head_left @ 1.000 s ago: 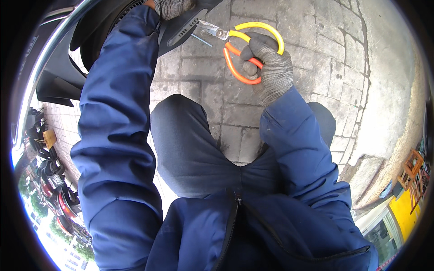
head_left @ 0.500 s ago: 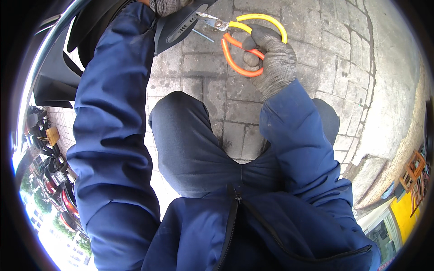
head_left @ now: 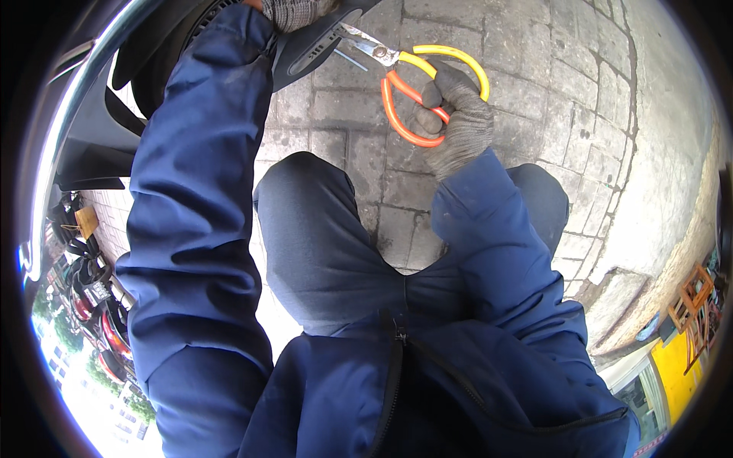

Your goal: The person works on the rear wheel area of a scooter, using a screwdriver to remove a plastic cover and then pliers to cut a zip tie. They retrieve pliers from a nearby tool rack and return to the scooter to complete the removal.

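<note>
In a grey knit glove, my right hand is closed around a pair of shears with one yellow and one orange loop handle. The handles are spread apart. The metal blades point up-left and overlap the edge of a black plastic panel with a slotted oval recess; whether they touch it I cannot tell. My left hand, gloved too, is at the top edge against the black panel. Its fingers are cut off by the frame and hidden. A thin blue-grey rod shows just below the blades.
A shiny curved metal bar and dark vehicle parts stand close on my left. Grey paving lies below, between my knees. Farther left are several parked motorbikes; wooden frames stand at the far right beside a pale concrete strip.
The shears and my right hand sit slightly lower and farther right in the view. The black panel and my left hand have shifted a little right too. The grip on the shears looks the same.
</note>
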Demonstrator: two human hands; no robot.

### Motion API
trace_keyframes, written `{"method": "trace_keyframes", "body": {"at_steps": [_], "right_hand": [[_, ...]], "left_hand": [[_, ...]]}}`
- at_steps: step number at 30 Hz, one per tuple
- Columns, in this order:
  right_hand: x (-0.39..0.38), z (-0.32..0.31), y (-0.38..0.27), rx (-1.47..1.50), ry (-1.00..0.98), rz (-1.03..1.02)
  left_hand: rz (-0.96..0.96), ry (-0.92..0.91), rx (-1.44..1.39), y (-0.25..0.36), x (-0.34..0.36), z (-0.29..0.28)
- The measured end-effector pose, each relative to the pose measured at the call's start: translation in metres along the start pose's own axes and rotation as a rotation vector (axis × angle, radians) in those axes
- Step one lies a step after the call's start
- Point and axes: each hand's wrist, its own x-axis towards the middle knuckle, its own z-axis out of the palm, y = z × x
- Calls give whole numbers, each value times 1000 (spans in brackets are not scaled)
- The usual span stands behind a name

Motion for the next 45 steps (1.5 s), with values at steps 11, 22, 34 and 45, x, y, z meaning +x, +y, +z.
{"method": "trace_keyframes", "body": {"at_steps": [11, 22, 34, 45], "right_hand": [[-4, 25, -29, -119, 13, -23], [13, 84, -89, -188, -125, 258], [15, 134, -97, -310, -137, 305], [-21, 48, -101, -544, -286, -77]], "left_hand": [[-3, 15, -15, 9, -4, 0], [-7, 29, -41, 11, -14, 4], [-29, 17, -57, 10, -14, 3], [-21, 22, -43, 14, -12, 4]]}}
